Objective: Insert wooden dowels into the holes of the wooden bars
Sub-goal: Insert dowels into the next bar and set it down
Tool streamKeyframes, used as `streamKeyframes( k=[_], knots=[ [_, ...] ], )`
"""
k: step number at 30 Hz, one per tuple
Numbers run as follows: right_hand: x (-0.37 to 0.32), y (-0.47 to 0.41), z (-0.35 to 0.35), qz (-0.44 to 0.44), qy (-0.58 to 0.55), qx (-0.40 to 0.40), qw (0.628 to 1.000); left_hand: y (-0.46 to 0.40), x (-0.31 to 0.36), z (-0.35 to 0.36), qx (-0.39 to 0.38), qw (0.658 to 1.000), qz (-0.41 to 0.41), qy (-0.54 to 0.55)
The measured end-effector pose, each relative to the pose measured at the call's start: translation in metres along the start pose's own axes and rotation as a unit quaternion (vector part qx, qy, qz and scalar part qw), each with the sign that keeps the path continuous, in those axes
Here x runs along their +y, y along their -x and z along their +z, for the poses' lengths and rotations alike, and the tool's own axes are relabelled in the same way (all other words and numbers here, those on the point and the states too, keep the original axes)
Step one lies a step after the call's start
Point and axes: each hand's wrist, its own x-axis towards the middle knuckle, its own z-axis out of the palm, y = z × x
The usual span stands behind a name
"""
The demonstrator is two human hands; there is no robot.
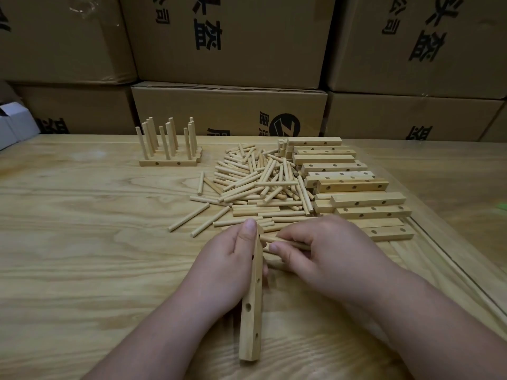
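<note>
1. Landmark: the dowel pile (258,182), mid-tabletop (82,242). All places below are given relative to it.
2. Far left of the pile, toward the boxes: finished bars (168,160) lying flat, dowels standing upright in them. Some side holes show empty.
3. Just left of the pile's near edge: a few stray dowels (189,217) lying loose, apart from the heap.
4. Nearer than the pile, left hand (227,267) grips the held bar (251,300) around its far half, thumb along the top end. Bar is pale, square-sectioned, set lengthwise toward the viewer, its holed face turned right; several round holes visible along it.
5. Right of that bar, right hand (323,250) pinches one held dowel (282,242) between thumb and fingers, lying roughly level, its tip at the bar's far end.
6. Judgement: step in hand is seating this dowel. Best done by keeping the bar steady, lining the dowel square to the hole, then pushing straight; a slanted entry would likely jam.
7. Right of the pile: stack of blank bars (354,185), drilled, no dowels fitted.
</note>
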Motion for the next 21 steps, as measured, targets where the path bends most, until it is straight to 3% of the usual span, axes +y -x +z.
streamKeyframes(
  k=[6,12,21],
  knots=[
    [-0.006,-0.001,-0.002,-0.023,0.098,-0.021,0.995,0.001,0.002,0.003,-0.022,0.999,-0.028,-0.033],
    [0.004,0.001,-0.012,-0.007,0.028,-0.08,0.996,0.0,0.009,-0.003,-0.11,0.99,-0.028,-0.081],
    [-0.005,-0.002,-0.005,-0.017,0.069,-0.054,0.996,-0.001,0.012,-0.002,-0.09,0.991,-0.04,-0.088]
  ],
)
